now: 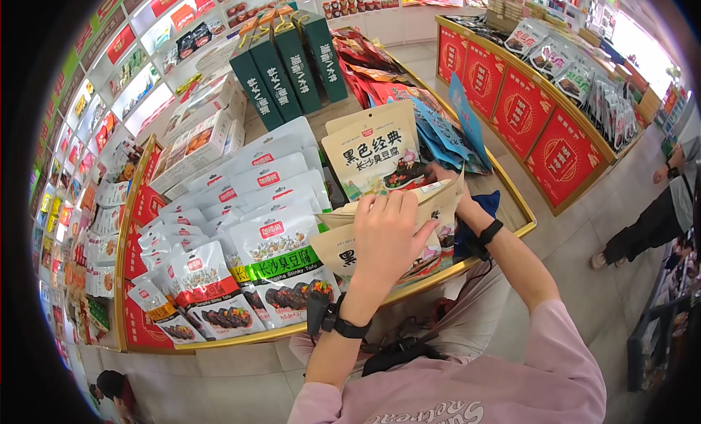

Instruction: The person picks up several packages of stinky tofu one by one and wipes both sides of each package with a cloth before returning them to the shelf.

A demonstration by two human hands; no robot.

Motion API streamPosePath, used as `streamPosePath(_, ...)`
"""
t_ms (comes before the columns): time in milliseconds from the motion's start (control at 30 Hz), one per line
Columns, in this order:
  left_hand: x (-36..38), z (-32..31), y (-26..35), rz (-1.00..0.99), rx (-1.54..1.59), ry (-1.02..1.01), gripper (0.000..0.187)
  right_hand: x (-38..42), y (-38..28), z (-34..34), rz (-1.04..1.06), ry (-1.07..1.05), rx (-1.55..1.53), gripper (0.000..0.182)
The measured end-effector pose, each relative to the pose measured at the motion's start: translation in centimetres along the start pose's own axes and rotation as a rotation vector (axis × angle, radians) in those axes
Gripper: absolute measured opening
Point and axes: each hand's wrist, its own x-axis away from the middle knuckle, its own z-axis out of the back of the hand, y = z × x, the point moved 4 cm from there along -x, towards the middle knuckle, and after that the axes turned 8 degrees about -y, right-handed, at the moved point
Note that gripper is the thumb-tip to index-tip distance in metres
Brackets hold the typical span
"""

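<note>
My left hand [388,232] lies over the top edges of several cream snack bags [332,250] at the front of the gold-edged display, its fingers bent over them. Behind the same bags, my right hand [447,177] reaches in at their right side, its fingers mostly hidden by the packaging. One cream bag with black lettering [371,155] stands upright just behind. White stinky tofu bags [274,234] stand in rows to the left. Blue bags [443,135] lean together behind my right hand, and dark blue cloth [482,205] shows beside my right wrist.
Dark green boxes [299,62] stand at the back, with red bags [365,66] beside them. The display's gold edge [409,289] runs in front of me. A second red-panelled display [522,106] is across the aisle. One person [661,212] stands at the right, another [115,387] at lower left.
</note>
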Motion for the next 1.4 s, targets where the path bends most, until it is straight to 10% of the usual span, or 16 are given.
streamPosePath(233, -0.1, -0.4, -0.1, 0.008, -0.032, -0.013, 0.049, -2.6, -2.4, 0.6, 0.014, -0.186, -0.224, 0.058)
streamPosePath(333, -0.2, -0.5, -0.4, 0.046, -0.024, -0.058, 0.051, -2.8, -3.0, 0.0, 0.214, -0.242, -0.669, 0.051)
streamPosePath(433, -0.8, 0.0, -0.8, 0.036, -0.046, -0.038, 0.056, -3.3, -1.0, -2.2, -0.049, -0.735, -1.358, 0.044)
streamPosePath(900, -4.8, 1.1, -4.3, -0.027, -0.013, -0.242, 0.068, -2.0, -2.9, -2.1, -0.091, -0.872, -1.495, 0.055)
streamPosePath(1000, -3.2, 0.4, -3.4, -0.048, -0.041, -0.260, 0.068, -1.3, -4.9, -1.5, 0.290, -1.115, -1.809, 0.058)
streamPosePath(1067, -2.6, 0.6, -2.9, -0.025, -0.073, -0.282, 0.066, -2.3, -2.6, -3.6, -0.097, -0.888, -1.446, 0.060)
streamPosePath(1333, -1.7, 0.8, -1.8, -0.034, -0.114, -0.214, 0.064, -4.0, -0.8, -5.6, 0.183, -1.066, -1.175, 0.055)
streamPosePath(1400, -1.5, 0.6, -1.7, -0.035, -0.127, -0.223, 0.062, -3.9, -2.9, -4.8, -0.415, -1.052, -1.217, 0.052)
